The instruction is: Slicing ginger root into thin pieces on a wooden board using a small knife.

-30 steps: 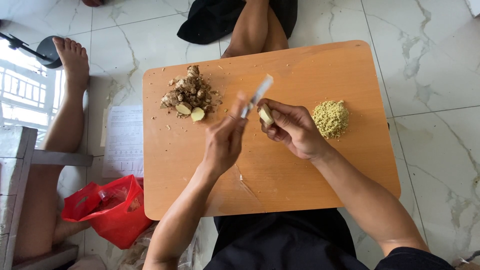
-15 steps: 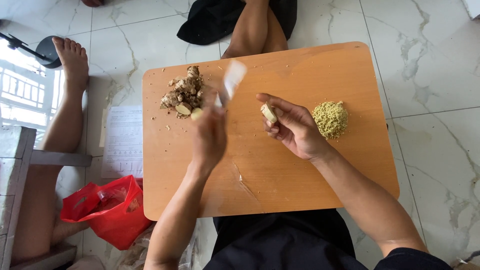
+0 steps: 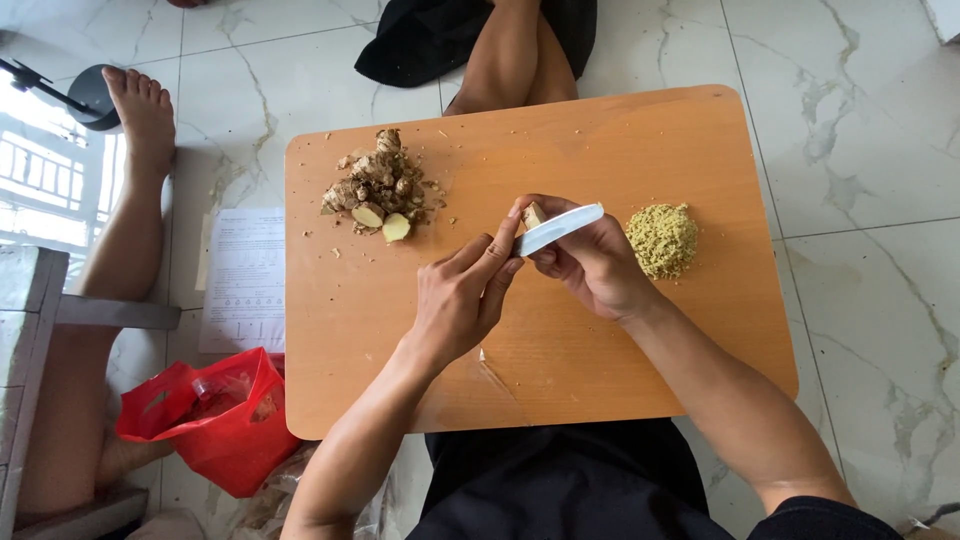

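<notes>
Left hand [image 3: 462,300] back from ginger heap [image 3: 378,188] since half second ago, knife [image 3: 556,229] now across right hand [image 3: 590,262]. Left fingers closed round knife handle, pale blade pointing right. Right fingers curled tight on small ginger piece [image 3: 533,214], blade touching it. Both above bench [image 3: 620,130] middle. Grated mound [image 3: 661,238] just beside right hand. Red bag [image 3: 215,415] on floor, left.
</notes>
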